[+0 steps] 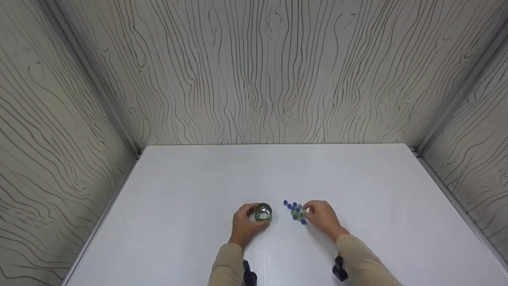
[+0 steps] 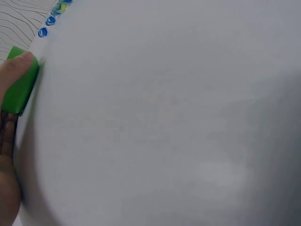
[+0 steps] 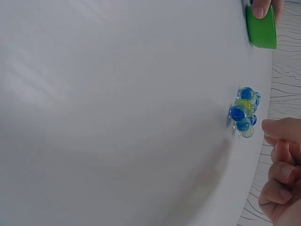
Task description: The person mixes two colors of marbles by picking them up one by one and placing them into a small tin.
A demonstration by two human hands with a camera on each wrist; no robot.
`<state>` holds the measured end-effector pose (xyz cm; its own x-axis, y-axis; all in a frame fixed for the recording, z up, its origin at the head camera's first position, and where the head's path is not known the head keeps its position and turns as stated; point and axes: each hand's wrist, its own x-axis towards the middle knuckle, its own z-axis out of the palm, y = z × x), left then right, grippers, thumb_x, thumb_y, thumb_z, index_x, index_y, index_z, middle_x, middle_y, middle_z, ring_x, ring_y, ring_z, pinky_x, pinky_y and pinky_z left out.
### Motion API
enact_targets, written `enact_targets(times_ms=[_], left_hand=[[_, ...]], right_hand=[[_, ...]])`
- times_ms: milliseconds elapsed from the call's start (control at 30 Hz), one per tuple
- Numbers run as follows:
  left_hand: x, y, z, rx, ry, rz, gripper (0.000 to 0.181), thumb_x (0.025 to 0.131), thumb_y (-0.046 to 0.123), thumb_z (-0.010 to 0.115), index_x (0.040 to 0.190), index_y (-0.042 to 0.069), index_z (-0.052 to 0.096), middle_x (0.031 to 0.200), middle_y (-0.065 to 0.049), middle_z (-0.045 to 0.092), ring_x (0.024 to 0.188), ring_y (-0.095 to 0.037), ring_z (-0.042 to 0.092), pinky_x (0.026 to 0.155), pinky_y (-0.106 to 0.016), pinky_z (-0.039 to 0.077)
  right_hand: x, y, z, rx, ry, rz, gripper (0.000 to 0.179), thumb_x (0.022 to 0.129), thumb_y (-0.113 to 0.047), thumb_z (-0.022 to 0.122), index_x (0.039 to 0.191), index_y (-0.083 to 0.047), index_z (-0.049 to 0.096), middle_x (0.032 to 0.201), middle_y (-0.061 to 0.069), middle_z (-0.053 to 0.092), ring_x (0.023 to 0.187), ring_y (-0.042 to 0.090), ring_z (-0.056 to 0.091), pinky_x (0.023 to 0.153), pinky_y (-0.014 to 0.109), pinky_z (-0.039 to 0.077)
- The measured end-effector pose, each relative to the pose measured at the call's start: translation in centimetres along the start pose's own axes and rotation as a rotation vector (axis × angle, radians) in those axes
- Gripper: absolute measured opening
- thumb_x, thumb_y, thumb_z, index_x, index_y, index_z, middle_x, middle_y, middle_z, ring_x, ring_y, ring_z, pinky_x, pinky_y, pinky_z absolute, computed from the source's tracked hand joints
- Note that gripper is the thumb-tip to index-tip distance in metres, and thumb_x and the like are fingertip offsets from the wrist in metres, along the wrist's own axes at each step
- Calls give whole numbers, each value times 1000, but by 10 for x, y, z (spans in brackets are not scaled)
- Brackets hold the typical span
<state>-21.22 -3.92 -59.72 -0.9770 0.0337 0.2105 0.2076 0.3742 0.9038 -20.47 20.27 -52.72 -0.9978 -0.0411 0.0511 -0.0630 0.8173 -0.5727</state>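
A small green cup with a shiny inside stands upright on the white table. My left hand grips it from the left, thumb and fingers curled round its wall; the thumb lies on the green side in the left wrist view. To the right of the cup lies a loose cluster of glass marbles, blue, clear and yellow-green. At the cluster's right edge is my right hand, its thumb and forefinger tips drawn together and the other fingers curled. I cannot tell whether a marble is between those tips.
A white table extends around both hands. Behind it rises a wood-grain patterned wall, with similar side panels at left and right. Dark straps and wrist devices sit at both sleeves.
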Motion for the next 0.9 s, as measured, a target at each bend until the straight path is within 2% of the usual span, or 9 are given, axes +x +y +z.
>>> enact_targets(times_ms=[467, 900], left_hand=[[0, 1, -1, -50, -9, -24, 56, 64, 21, 86, 115, 11, 64, 112, -2, 69, 113, -21, 64, 105, -33, 52], [-2, 8, -1, -23, -8, -39, 56, 64, 19, 85, 116, 10, 64, 114, -3, 69, 114, -21, 64, 106, -33, 51]], right_hand=[[3, -11, 6, 1, -30, 0, 16, 80, -2, 69, 96, -2, 74, 68, 2, 58, 64, 10, 43, 53, 20, 31], [2, -19, 12, 12, -40, -12, 13, 81, -2, 69, 92, -3, 74, 77, 4, 67, 69, 10, 49, 59, 21, 40]])
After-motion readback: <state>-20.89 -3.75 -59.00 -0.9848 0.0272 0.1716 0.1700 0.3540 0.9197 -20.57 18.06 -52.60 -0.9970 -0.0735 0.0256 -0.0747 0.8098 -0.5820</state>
